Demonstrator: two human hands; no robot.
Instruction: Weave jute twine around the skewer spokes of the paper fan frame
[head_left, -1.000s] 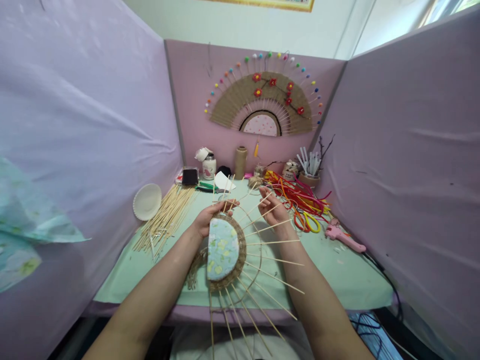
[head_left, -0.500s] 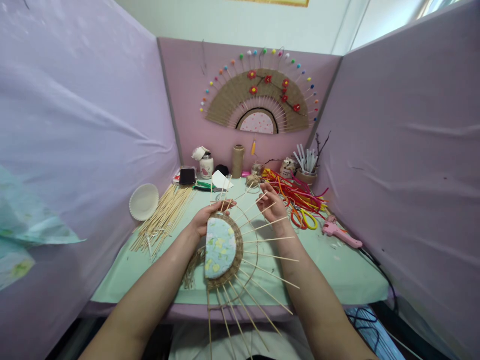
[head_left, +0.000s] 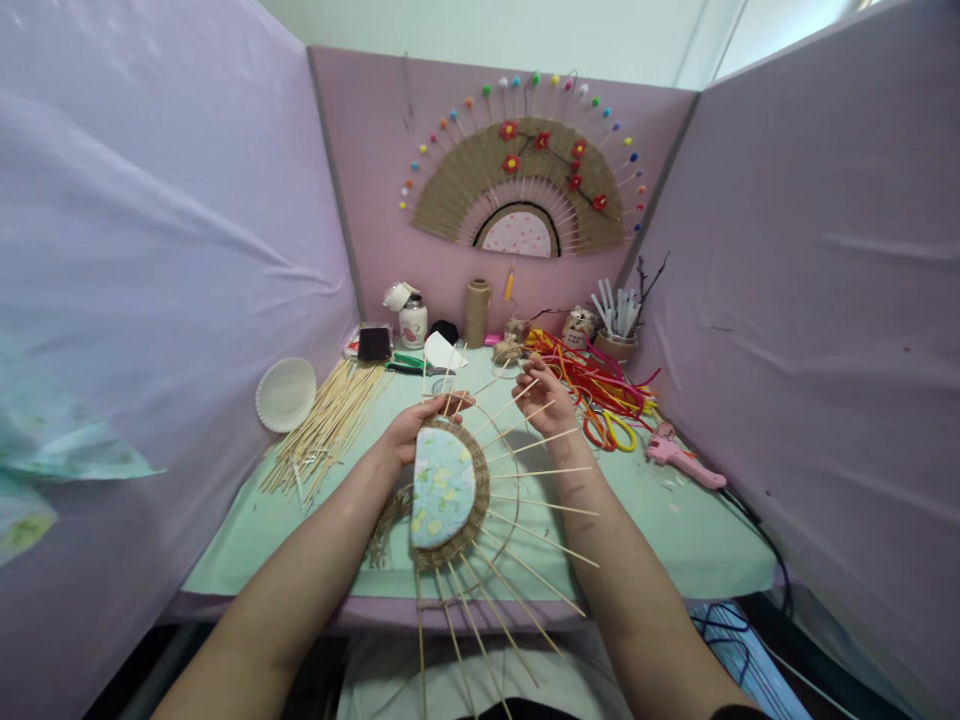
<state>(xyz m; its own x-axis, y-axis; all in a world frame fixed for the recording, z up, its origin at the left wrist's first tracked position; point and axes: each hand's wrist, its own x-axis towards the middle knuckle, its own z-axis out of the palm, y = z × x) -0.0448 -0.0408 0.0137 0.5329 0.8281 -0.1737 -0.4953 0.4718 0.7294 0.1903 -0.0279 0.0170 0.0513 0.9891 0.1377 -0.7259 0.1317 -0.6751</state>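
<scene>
A half-round fan frame (head_left: 444, 488) with blue floral fabric and a woven twine rim is held on its side, its thin sticks spreading to the right and down. My left hand (head_left: 427, 425) grips the frame's upper end, fingers around the sticks there. A strand of twine (head_left: 517, 490) curves across the sticks. Beyond the upper sticks, my right hand (head_left: 546, 396) is raised with bent fingers near the twine; its fingertips are too small to make out clearly. Loose twine ends (head_left: 381, 535) hang at the frame's left side.
Bamboo sticks (head_left: 326, 420) and a white dish (head_left: 286, 395) lie left. Pliers (head_left: 412, 368), a twine ball (head_left: 506, 352) and jars stand behind. Coloured pipe cleaners (head_left: 592, 375), scissors (head_left: 619, 432) and a pink glue gun (head_left: 682, 458) lie right. A finished fan (head_left: 517, 180) hangs on the back panel.
The view has tilted slightly, so the table items appear a little higher. My left hand still holds the frame; my right hand has shifted only slightly near the upper sticks.
</scene>
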